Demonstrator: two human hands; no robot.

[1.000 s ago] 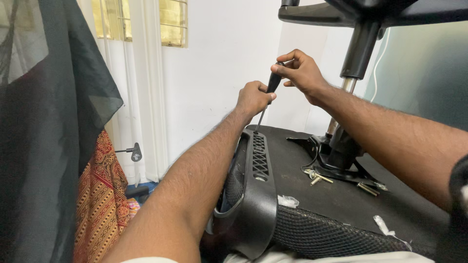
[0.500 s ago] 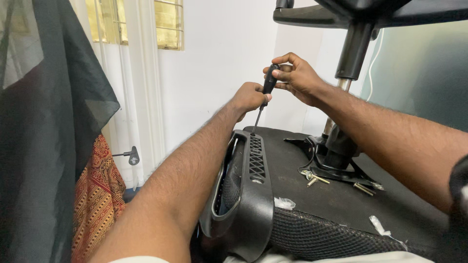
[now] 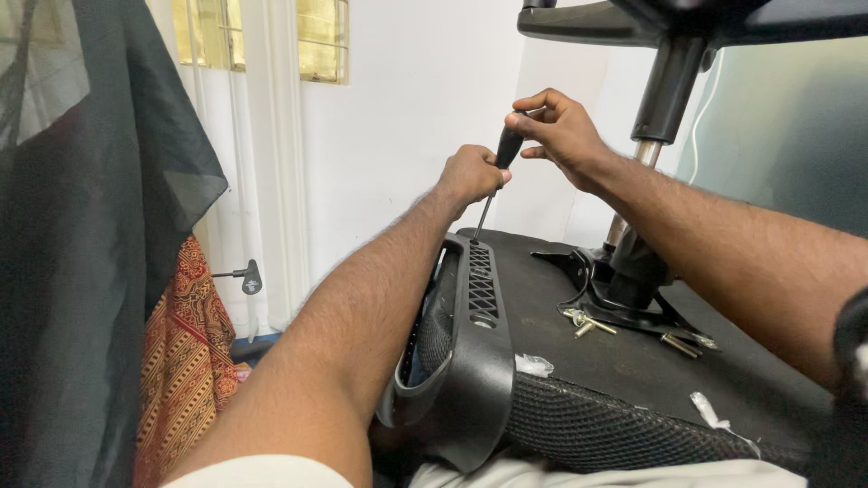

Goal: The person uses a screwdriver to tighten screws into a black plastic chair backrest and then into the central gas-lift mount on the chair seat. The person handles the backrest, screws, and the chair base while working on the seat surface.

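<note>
1. The left hand (image 3: 470, 173) is closed in a fist around the lower part of a black-handled screwdriver with a thin metal shaft (image 3: 495, 176).
2. The right hand (image 3: 562, 136) pinches the top of the same handle between thumb and curled fingers.
3. The screwdriver stands tilted, its shaft slanting down and to the left; its tip meets the far end of a black plastic slotted bracket (image 3: 475, 334).
4. That bracket runs along the near left edge of an overturned office chair seat, black with a mesh rim (image 3: 615, 425), which lies bottom side up in front of the person.
5. A black base plate with a metal column (image 3: 646, 154) rises from the seat's underside, to the right of both hands.
6. Loose brass-coloured screws (image 3: 586, 323) lie on the seat beside that plate, well apart from the screwdriver tip.
7. Dark cloth (image 3: 90, 253) and red patterned fabric (image 3: 185, 361) hang at the left.
</note>
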